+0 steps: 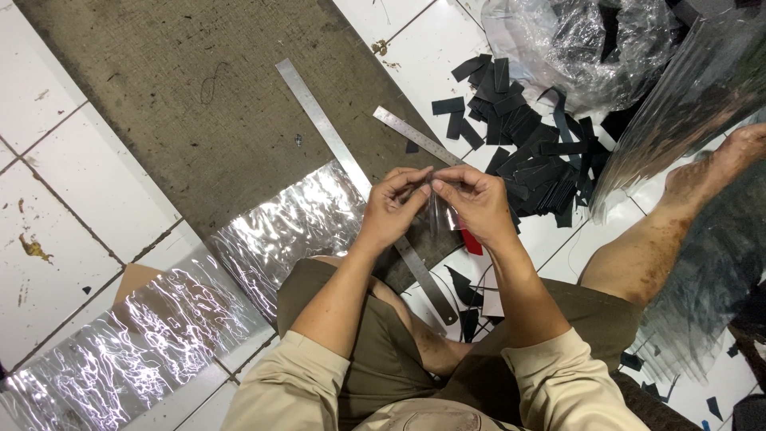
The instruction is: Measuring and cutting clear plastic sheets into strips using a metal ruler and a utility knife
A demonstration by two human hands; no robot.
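Fingers [421, 185] hiding clear sleeve [440, 214]

Long clear plastic strip [159, 335] cut off at lower-left edge; pinched clear sleeve's [441, 214] contents perhaps indiscernible.

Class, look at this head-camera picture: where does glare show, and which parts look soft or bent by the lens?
Head view: strong glare ripples on the long clear plastic sheet and the plastic bag; the steel ruler shines; both hands, left hand and right hand, look slightly soft; tile lines bow near the edges.
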